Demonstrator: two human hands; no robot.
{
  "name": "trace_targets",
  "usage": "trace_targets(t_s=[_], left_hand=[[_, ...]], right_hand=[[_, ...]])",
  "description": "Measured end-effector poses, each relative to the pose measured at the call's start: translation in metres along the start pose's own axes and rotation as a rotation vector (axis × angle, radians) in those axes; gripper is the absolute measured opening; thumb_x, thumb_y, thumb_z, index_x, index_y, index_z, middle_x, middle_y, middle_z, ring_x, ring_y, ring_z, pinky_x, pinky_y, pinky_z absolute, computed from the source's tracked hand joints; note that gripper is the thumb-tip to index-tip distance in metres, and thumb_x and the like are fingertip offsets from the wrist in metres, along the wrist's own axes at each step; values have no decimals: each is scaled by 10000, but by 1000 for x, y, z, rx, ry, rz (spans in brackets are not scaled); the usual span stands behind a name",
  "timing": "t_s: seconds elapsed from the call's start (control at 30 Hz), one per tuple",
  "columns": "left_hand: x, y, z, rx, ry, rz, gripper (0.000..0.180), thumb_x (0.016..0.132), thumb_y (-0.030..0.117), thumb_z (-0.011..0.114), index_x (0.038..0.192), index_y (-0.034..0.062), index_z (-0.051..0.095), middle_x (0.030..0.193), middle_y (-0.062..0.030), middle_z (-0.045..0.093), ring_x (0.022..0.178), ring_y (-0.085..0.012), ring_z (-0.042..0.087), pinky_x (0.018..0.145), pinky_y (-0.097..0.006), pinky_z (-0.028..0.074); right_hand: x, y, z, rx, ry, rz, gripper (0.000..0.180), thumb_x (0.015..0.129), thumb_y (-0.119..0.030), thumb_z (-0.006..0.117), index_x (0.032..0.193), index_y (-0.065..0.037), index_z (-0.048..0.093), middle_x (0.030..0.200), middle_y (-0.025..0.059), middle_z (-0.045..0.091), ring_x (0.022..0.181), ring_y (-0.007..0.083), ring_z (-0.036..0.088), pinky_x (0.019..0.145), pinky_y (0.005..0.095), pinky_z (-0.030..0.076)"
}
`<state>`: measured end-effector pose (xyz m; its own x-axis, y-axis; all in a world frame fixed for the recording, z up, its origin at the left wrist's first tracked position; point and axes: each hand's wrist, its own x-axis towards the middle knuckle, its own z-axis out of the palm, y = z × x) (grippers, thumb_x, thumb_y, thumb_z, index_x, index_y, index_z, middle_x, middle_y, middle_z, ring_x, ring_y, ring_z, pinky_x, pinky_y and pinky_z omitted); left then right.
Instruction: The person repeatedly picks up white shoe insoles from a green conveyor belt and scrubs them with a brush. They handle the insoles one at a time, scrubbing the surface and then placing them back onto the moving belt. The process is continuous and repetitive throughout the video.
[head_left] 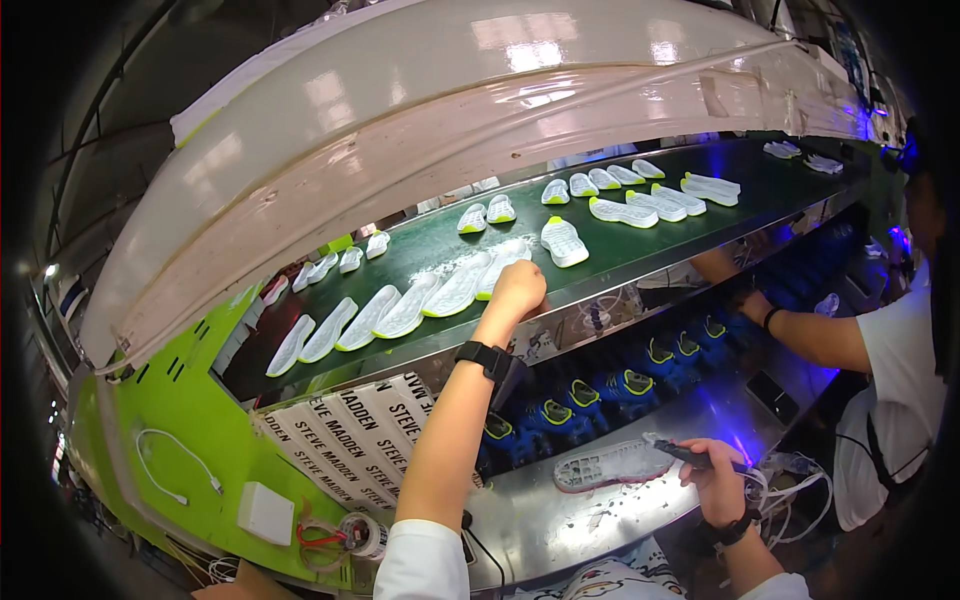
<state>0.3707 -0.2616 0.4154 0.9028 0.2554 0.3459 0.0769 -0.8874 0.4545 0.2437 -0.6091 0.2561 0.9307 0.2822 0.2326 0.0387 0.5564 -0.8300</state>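
Head view: the right hand [722,487] was nearest, its fingers closed around a black-handled brush [700,459]. The brush tip sat at the right end of a greyish sole [610,467], which lay flat on the metal desk [600,525]; tip contact could not be confirmed. A dark phone [772,397] lay on the desk, to the right of the sole. Beyond the sole, blue shoes [608,398] with yellow-green collars stood in a row. Farther out, the left hand [520,290] was at the right end of a slanted row of white soles [408,305] on the green belt [625,245]. Its fingers were curled; grip could not be determined. More pale soles [655,204] lay farther along the belt.
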Motion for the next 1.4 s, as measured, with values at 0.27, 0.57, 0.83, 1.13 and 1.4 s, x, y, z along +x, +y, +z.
trace_targets(t_s=[0.27,0.57,0.83,1.13,1.4], left_hand=[[36,35,41,210,404,126,295,803,223,525,853,-36,659,868,-277,616,823,-421,599,767,-490,465],[29,25,17,-595,293,-243,255,760,112,604,962,-35,557,762,-204,620,552,-245,625,450,-360,493],[-213,-40,98,-1860,-545,-348,486,820,217,519,1239,-21,459,1081,-150,606,959,-258,604,781,-405,517],[-347,-11,222,-2152,-187,-924,493,950,436,334,1246,66,469,1148,-172,565,1025,-296,564,875,-412,473],[-328,-8,205,-2891,-142,-803,561,900,492,445,1273,73,439,1084,-161,528,928,-272,527,782,-388,476]], right_hand=[[0,4,-4,191,284,89,234,947,-212,470,1065,-25,545,1010,87,613,787,138,599,622,253,519],[2,22,6,207,336,197,293,865,-57,559,1154,-28,520,967,57,600,833,122,603,686,231,524],[-10,3,12,78,120,293,258,815,-50,571,1070,-7,564,822,50,598,700,125,559,618,254,475],[-47,68,19,-708,-443,-223,240,808,-74,634,1038,-6,620,922,97,657,824,112,620,763,282,498],[-40,56,35,-600,-517,144,224,782,-63,656,1002,-20,660,925,90,678,859,143,637,788,275,501]])
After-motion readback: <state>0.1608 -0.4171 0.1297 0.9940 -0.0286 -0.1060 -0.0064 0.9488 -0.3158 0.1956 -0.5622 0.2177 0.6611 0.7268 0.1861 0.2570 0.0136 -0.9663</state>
